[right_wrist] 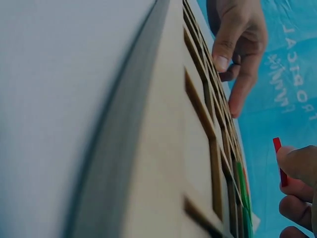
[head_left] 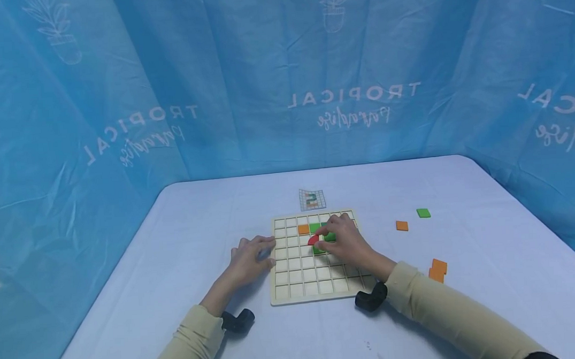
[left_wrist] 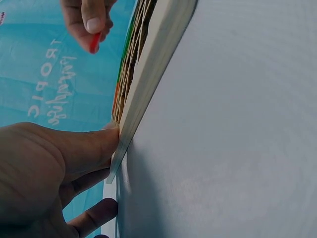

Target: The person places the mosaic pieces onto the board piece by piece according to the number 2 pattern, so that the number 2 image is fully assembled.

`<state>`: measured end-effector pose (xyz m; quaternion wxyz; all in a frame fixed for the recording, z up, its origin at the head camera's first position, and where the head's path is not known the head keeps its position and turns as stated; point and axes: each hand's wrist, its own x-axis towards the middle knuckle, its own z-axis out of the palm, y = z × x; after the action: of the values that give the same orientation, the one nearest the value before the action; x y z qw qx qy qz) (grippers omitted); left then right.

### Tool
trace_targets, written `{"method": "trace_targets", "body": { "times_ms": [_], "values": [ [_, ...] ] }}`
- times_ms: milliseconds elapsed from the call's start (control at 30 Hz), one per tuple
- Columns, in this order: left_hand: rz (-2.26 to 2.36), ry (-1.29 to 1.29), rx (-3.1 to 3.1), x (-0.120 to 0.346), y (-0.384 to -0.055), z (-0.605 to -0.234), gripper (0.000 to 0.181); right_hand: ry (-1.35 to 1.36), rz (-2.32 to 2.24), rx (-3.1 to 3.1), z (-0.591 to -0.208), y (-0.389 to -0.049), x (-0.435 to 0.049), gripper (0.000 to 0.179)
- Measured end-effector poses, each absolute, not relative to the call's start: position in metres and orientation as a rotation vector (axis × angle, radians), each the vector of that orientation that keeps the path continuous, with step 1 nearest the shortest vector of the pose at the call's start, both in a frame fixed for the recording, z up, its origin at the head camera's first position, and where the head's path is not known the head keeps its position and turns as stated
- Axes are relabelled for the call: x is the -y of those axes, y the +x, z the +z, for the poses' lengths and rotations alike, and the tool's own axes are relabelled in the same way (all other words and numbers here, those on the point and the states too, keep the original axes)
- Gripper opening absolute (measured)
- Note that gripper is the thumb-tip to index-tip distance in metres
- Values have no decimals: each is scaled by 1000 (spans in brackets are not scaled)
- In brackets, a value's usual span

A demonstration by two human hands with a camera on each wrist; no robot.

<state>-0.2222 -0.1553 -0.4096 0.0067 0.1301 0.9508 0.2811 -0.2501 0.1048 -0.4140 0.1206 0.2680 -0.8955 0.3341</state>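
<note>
A pale wooden board (head_left: 312, 298) with a raised grid lies on the table. My right hand (head_left: 347, 242) is above its middle, pinching a small flat red tile (head_left: 313, 240) between thumb and fingers. The right wrist view shows that tile (right_wrist: 280, 161) edge-on, raised off the grid. At the board's left edge, my left hand (head_left: 249, 260) touches the rim with its thumb and a finger, the fingers fairly straight. An orange tile (head_left: 303, 229) and a green tile (head_left: 315, 228) sit in upper cells. More green tiles lie partly hidden behind my right hand.
Behind the board lies a small card (head_left: 312, 199) printed with a coloured grid pattern. On the right are a loose orange tile (head_left: 402, 226), a green tile (head_left: 423, 213) and overlapping orange tiles (head_left: 437, 271). A blue printed curtain (head_left: 266, 137) hangs behind the white table (head_left: 212, 215).
</note>
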Motion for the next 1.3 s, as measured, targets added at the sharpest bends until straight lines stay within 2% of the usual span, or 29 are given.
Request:
{"method": "trace_targets", "body": {
  "times_ms": [633,1300],
  "values": [
    [905,440,-2974,155,-224,-409,45,845,740,2655,-424,-251,-89,23],
    [877,387,-2976,155,-223,-410,47,839,720,2716,-427,-251,-89,24]
  ]
}}
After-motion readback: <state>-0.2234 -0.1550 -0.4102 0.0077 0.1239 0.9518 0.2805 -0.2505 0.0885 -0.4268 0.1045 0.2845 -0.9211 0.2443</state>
